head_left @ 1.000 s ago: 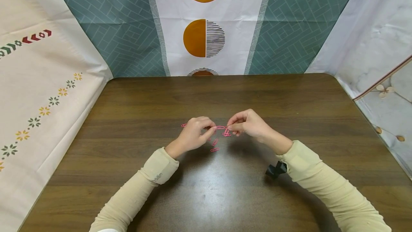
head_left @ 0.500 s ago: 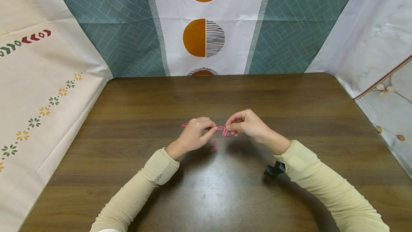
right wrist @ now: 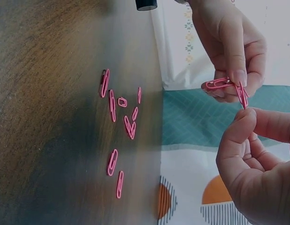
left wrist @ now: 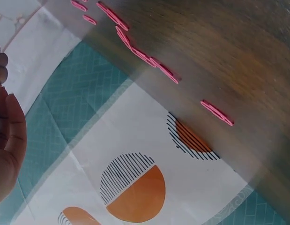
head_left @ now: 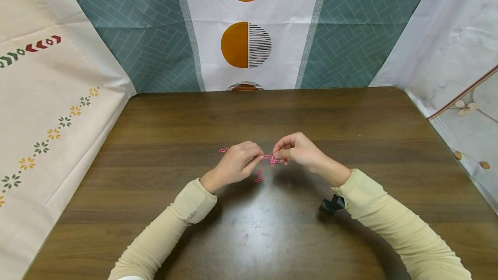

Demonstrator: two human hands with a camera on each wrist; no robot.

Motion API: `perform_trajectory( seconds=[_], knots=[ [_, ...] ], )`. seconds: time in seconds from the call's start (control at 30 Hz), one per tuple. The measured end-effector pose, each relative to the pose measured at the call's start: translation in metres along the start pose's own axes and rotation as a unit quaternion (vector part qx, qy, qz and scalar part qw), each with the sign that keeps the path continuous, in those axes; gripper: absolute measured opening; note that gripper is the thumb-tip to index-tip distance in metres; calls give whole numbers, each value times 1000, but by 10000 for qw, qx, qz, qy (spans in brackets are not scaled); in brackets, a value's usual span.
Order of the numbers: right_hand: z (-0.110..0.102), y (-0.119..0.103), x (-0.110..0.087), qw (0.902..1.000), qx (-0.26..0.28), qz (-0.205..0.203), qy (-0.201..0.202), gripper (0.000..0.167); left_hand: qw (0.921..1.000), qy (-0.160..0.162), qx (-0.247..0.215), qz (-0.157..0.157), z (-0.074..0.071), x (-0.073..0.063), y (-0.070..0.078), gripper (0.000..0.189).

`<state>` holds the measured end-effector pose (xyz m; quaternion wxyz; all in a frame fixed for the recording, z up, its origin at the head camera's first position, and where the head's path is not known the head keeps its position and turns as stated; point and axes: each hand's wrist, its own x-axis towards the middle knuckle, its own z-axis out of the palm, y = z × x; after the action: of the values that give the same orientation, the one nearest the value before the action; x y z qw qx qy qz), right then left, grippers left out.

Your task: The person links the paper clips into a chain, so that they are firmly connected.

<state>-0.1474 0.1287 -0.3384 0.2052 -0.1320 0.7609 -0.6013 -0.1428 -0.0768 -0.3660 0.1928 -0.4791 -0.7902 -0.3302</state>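
Observation:
My left hand and right hand meet above the middle of the table, with a pink paper clip stretched between their fingertips. In the right wrist view the left hand is uppermost, its thumb and fingers pinching two overlapping clips. One paper clip sticks out sideways at its fingertips. The other paper clip points down to the right hand, whose thumb and forefinger grip its lower end. Whether the two clips are linked I cannot tell. The left wrist view catches only part of the hands at its left edge.
Several loose pink paper clips lie on the brown wooden table. One paper clip is left of the left hand, and another paper clip lies nearer the body. A black wrist camera sits at the right cuff. Patterned cloths surround the table.
My left fingertips have shifted slightly right and toward the body, and the right hand slightly left, so the gap between them has narrowed. The pink clips below the right fingertips look differently angled.

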Motion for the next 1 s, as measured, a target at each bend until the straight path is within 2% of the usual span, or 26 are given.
perform_trajectory(
  seconds=[0.3, 1.0],
  knots=[
    [4, -2, -1, 9999, -113, -36, -108, 6, 9991, -166, 282, 269, -2, 0, 0, 8],
    [9, 2, -1, 9995, -267, -135, -114, 5, 9980, -305, 201, 524, -6, 0, -3, 7]
  ],
)
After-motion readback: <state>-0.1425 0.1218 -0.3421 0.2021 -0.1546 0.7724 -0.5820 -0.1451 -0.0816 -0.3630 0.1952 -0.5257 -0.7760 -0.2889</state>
